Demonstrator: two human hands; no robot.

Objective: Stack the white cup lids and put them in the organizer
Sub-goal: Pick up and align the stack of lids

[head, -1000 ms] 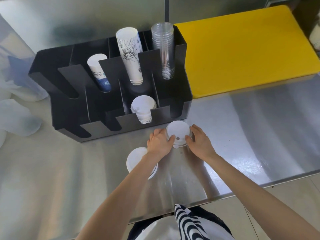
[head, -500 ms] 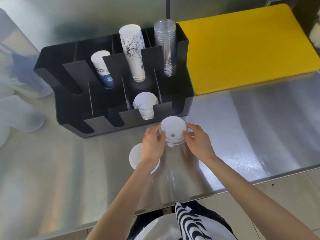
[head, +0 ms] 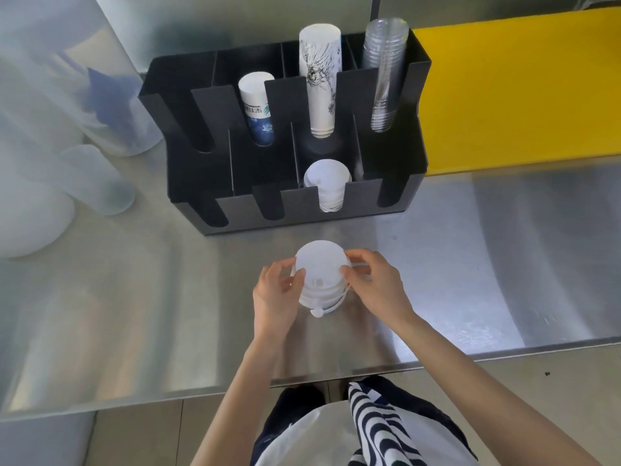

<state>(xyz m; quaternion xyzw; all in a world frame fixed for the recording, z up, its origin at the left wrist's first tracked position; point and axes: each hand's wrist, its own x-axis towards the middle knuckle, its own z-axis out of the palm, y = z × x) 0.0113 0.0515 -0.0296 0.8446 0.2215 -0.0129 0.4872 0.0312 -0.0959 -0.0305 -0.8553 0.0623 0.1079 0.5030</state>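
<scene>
Hands hold a small pile of white cup lids point(head: 321, 280) just above the shiny metal surface point(head: 134, 297), a little way in front of the black organizer point(head: 393, 163). The left hand point(head: 274, 294) has its fingers point(head: 297, 275) curled on the left side of the pile, and the right hand point(head: 376, 284) pinches the right side, so both hands are gripping the lids. The pile looks a bit crooked, and one lid sticks out at the bottom. I think the best thing now is to squeeze gently from both sides and line up the edges so every lid sits flat on the next one. Pressing too hard could bend the thin plastic. In the organizer, more white lids point(head: 327, 190) already sit in a front slot, so this pile likely belongs there.
</scene>
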